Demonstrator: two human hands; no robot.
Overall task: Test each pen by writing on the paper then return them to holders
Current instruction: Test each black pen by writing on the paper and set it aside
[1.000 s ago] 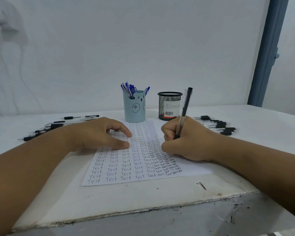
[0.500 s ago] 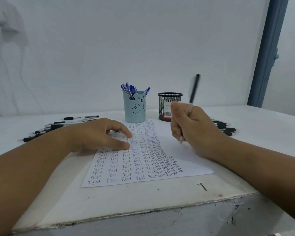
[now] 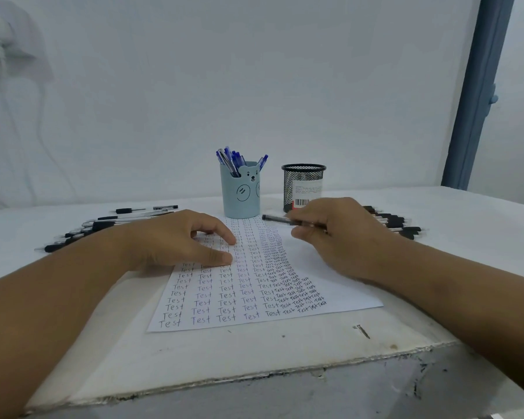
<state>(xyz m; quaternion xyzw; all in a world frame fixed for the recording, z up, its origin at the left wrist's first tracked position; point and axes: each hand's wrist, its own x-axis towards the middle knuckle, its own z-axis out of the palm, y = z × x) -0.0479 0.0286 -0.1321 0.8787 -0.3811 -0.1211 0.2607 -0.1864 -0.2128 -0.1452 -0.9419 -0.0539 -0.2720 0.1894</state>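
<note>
The right hand [image 3: 342, 234] pinches a black pen [image 3: 288, 220] level above the paper [image 3: 330, 285], near the mesh holder [image 3: 303, 186], while the left hand [image 3: 179, 240] rests loosely curled on the sheet.

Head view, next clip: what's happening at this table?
A person is testing pens. The left hand presses flat on the paper, already filled with columns of "Test". The right hand holds a black pen roughly level above the sheet, its tip not on it. The blue bear holder has blue pens; the mesh holder appears empty. Loose black pens lie on both sides.
</note>
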